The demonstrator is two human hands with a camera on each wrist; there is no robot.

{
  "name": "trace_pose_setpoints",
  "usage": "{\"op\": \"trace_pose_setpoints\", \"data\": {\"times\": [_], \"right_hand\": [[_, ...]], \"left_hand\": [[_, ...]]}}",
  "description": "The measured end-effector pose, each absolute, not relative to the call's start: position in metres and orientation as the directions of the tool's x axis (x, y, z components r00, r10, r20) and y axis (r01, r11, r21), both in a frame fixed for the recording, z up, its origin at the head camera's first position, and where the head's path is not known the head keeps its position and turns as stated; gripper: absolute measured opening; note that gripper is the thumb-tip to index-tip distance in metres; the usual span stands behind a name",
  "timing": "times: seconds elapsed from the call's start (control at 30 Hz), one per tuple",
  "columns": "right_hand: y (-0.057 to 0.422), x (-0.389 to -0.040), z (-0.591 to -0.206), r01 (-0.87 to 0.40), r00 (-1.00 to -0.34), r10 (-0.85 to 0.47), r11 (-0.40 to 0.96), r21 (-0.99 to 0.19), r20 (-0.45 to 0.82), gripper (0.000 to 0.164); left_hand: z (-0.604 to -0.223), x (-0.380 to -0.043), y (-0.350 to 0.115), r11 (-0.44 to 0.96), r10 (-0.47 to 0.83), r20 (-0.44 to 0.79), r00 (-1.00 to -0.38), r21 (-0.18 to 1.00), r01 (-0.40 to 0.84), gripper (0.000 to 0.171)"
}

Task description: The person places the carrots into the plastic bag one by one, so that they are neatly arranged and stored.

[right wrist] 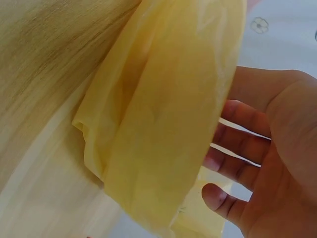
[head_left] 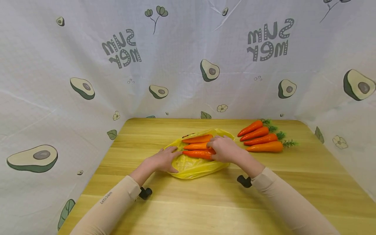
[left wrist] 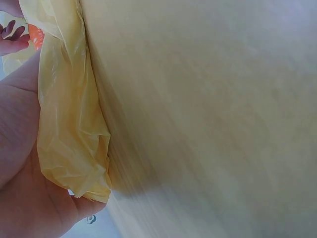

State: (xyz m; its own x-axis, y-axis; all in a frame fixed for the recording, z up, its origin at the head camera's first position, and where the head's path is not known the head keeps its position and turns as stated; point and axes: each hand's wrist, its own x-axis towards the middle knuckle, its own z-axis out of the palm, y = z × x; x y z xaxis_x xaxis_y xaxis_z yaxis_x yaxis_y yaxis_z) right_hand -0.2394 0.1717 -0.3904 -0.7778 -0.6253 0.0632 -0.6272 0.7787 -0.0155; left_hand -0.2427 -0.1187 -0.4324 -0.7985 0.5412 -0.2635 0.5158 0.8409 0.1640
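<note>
A yellow plastic bag (head_left: 191,172) lies on its side on the table with its mouth spread. Three orange carrots (head_left: 197,147) lie side by side in it. At the bag's left edge my left hand (head_left: 162,160) rests with thumb and fingers spread; in the left wrist view the yellow film (left wrist: 74,114) lies across its palm side. My right hand (head_left: 225,148) reaches over the bag's right edge, fingers at the carrots' right ends. In the right wrist view those fingers (right wrist: 242,141) are loosely bent and apart, their tips partly behind the bag (right wrist: 168,109).
Several more carrots (head_left: 264,147) with green tops lie in a row on the table, right of the bag. The wooden table (head_left: 188,209) meets a white cloth (head_left: 182,62) printed with avocados behind and at both sides.
</note>
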Motion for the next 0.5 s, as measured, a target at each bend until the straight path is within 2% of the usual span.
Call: {"op": "trace_pose_setpoints", "data": {"times": [0.2, 0.5], "right_hand": [[0.179, -0.237, -0.382, -0.646, -0.763, -0.639, 0.757, -0.1, 0.096, 0.03], [0.197, -0.23, -0.362, -0.607, -0.794, -0.593, 0.781, -0.145, 0.134, 0.036]], "left_hand": [[-0.434, -0.243, -0.12, 0.837, 0.548, -0.267, -0.793, 0.168, 0.521, 0.087], [-0.433, -0.243, -0.121, 0.836, 0.548, -0.26, -0.795, 0.182, 0.517, 0.087]]}}
